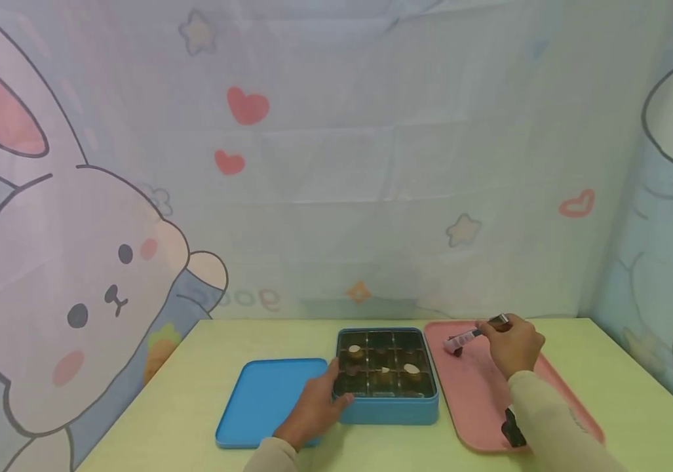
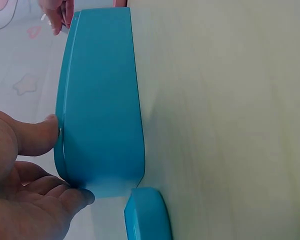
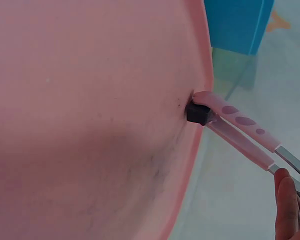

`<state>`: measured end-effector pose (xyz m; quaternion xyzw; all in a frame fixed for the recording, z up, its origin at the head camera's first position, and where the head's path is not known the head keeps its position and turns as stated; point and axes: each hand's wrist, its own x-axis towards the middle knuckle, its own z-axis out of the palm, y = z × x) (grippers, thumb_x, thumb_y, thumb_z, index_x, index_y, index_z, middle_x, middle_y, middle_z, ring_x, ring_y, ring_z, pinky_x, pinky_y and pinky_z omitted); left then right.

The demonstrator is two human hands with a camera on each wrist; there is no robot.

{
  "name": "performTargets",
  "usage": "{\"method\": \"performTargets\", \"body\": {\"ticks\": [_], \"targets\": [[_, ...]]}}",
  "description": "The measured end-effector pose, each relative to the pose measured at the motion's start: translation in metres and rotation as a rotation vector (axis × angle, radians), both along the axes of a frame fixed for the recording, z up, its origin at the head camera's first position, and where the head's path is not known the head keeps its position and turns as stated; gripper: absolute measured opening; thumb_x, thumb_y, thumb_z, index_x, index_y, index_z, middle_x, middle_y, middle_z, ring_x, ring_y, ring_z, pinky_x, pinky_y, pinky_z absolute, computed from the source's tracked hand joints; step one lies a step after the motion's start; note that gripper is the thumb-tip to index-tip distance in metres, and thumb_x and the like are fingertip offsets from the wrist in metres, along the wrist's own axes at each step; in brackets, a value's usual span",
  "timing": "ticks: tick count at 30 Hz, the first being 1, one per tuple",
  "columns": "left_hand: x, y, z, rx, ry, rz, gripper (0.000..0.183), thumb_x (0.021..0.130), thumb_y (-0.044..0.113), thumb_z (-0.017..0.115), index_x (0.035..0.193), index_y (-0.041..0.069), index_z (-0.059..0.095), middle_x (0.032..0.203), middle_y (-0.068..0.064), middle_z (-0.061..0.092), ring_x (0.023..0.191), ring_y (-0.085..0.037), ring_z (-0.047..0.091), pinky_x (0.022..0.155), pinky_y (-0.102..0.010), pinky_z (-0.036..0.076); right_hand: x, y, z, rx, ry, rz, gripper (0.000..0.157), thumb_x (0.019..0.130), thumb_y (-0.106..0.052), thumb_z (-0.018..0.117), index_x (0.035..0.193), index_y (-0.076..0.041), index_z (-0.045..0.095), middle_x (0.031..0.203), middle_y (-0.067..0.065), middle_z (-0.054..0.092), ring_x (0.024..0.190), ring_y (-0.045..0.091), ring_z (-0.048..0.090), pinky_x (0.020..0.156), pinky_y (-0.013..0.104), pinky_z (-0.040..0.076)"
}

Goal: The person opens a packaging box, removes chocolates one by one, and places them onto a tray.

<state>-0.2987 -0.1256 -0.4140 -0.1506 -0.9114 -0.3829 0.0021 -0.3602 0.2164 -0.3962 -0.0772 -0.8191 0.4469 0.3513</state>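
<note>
My right hand (image 1: pixel 516 344) grips a pair of tongs with pale pink tips (image 1: pixel 461 339) over the far end of a pink tray (image 1: pixel 478 387). In the right wrist view the tong tips are at a small black block (image 3: pixel 197 114) near the tray's edge. My left hand (image 1: pixel 315 406) holds the near left corner of a blue box (image 1: pixel 392 412), thumb at its front rim and fingers along the left side. The box stands uncovered, with a dark divided insert (image 1: pixel 380 360) inside; pale pieces (image 1: pixel 411 369) lie in some compartments.
Left of the box lies a shallow blue lid (image 1: pixel 271 400), partly behind my left hand. More black material (image 1: pixel 512 429) lies at the tray's near end, partly covered by my right sleeve. A printed cloth (image 1: pixel 336 164) hangs behind the pale yellow table (image 1: pixel 171 393).
</note>
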Motion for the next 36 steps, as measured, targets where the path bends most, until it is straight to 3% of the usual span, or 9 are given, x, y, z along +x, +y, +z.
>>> {"method": "performTargets", "body": {"ticks": [8,16,19,22,24,26,31,36], "targets": [[0.001,0.001,0.001,0.001,-0.013,-0.002,0.079,0.099,0.024,0.065,0.158,-0.003,0.021,0.157,-0.028,0.039,0.145,-0.048,0.038,0.112,-0.066,0.038,0.002,0.002,0.000,0.023,0.012,-0.021,0.024,0.089,-0.015,0.077,0.087,0.008,0.072,0.083,0.030,0.070,0.087,0.047,0.060,0.107,0.066,0.027],[0.003,0.001,0.003,0.006,-0.020,0.001,0.078,0.099,0.023,0.065,0.159,-0.003,0.021,0.158,-0.027,0.038,0.145,-0.049,0.037,0.112,-0.066,0.038,0.004,-0.005,0.017,-0.056,0.025,-0.017,0.028,0.090,-0.020,0.077,0.099,0.006,0.073,0.091,0.030,0.073,0.093,0.046,0.064,0.107,0.063,0.031],[0.004,0.001,0.003,0.010,-0.012,0.004,0.078,0.099,0.022,0.065,0.158,-0.004,0.021,0.157,-0.028,0.038,0.144,-0.049,0.038,0.112,-0.066,0.038,0.005,-0.017,0.027,-0.112,0.029,0.016,0.030,0.091,-0.023,0.077,0.101,0.005,0.074,0.094,0.028,0.073,0.097,0.043,0.063,0.099,0.056,0.041],[0.005,0.001,0.003,0.016,-0.008,0.004,0.078,0.099,0.021,0.065,0.158,-0.004,0.021,0.157,-0.028,0.038,0.144,-0.049,0.038,0.112,-0.066,0.038,0.008,-0.033,0.037,-0.116,0.041,0.050,0.029,0.090,-0.026,0.077,0.100,0.001,0.076,0.094,0.024,0.076,0.096,0.037,0.067,0.084,0.037,0.052],[0.005,0.001,0.003,0.018,-0.010,0.002,0.078,0.099,0.022,0.065,0.158,-0.004,0.021,0.157,-0.028,0.038,0.144,-0.049,0.038,0.111,-0.066,0.038,0.011,-0.044,0.042,-0.106,0.046,0.073,0.028,0.090,-0.028,0.078,0.098,-0.001,0.077,0.093,0.021,0.077,0.091,0.033,0.070,0.071,0.027,0.053],[0.005,0.001,0.004,0.023,-0.015,-0.003,0.078,0.099,0.022,0.065,0.158,-0.004,0.020,0.158,-0.028,0.037,0.145,-0.049,0.037,0.111,-0.066,0.038,0.014,-0.055,0.046,-0.093,0.053,0.103,0.028,0.089,-0.030,0.078,0.097,-0.003,0.078,0.092,0.019,0.077,0.085,0.028,0.072,0.068,0.020,0.051],[0.005,0.000,0.004,0.031,-0.013,-0.016,0.080,0.100,0.022,0.063,0.159,-0.006,0.016,0.160,-0.029,0.031,0.147,-0.049,0.034,0.113,-0.065,0.037,0.023,-0.080,0.051,-0.093,0.025,0.219,0.026,0.088,-0.030,0.080,0.097,-0.006,0.078,0.093,0.016,0.078,0.080,0.015,0.071,0.067,0.016,0.052],[0.005,-0.001,0.003,0.025,-0.003,-0.014,0.081,0.100,0.023,0.064,0.159,-0.006,0.015,0.160,-0.029,0.032,0.146,-0.049,0.034,0.114,-0.065,0.037,0.030,-0.099,0.051,-0.071,-0.013,0.343,0.019,0.087,-0.025,0.081,0.091,-0.007,0.078,0.087,0.013,0.076,0.075,0.015,0.069,0.066,0.019,0.053]]}}
